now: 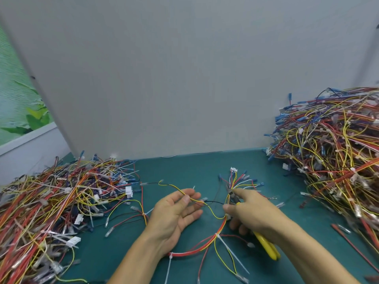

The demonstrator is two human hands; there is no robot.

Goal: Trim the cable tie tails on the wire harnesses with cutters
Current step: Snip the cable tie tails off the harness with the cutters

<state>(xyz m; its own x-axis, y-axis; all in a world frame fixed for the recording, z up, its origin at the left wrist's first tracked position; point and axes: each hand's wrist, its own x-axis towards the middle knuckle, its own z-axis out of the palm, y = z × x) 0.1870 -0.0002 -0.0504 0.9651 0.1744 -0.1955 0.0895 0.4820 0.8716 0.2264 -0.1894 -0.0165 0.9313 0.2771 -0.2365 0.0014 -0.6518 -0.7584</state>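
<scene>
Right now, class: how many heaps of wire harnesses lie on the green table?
2. The left heap lies on the table at left; the right heap, taller, at right, cut by the frame. Others may be hidden.

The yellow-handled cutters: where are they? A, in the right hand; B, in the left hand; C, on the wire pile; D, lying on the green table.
A: the right hand grips the yellow-handled cutters, handles sticking out below the palm; the left hand only pinches a yellow wire.
</scene>
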